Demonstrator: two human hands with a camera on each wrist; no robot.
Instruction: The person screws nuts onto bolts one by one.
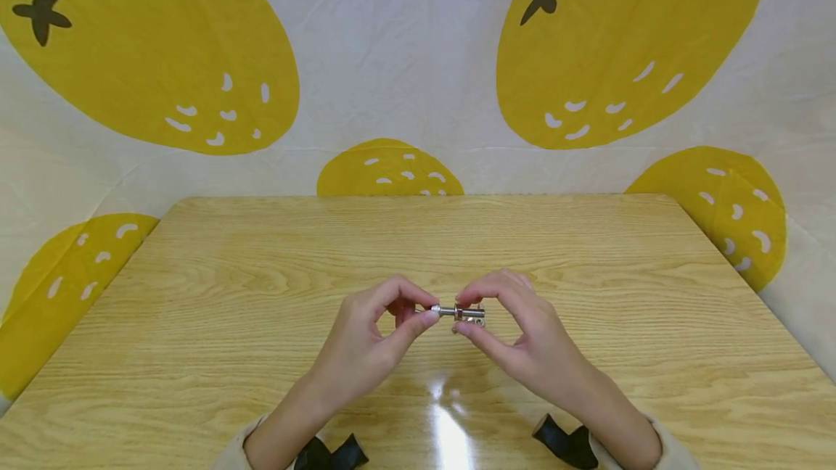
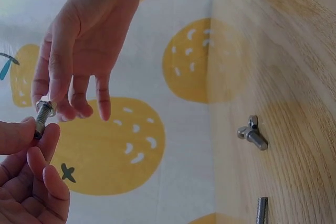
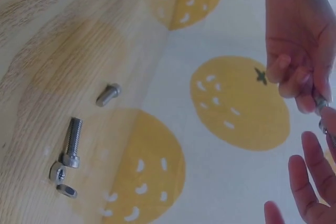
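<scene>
My left hand [image 1: 362, 343] pinches one end of a small metal bolt [image 1: 447, 310] between thumb and forefinger. The bolt lies sideways, pointing toward my right hand [image 1: 538, 343]. On its other end sits a nut [image 1: 459, 310], which my right thumb and forefinger hold by its rim. In the left wrist view the threaded shaft [image 2: 43, 117] shows between the two hands' fingertips, with the nut at its upper end. My right hand's other fingers [image 2: 103, 98] hang loose. The right wrist view shows the bolt partly hidden by fingers.
Loose hardware lies on the wooden table [image 1: 261, 260] below the hands: a socket-head bolt [image 3: 73, 142], a nut [image 3: 57, 172] touching its head, another nut [image 3: 66, 191] and a shorter bolt [image 3: 108, 94]. A white cloth [image 1: 398, 56] with yellow fruit shapes hangs behind.
</scene>
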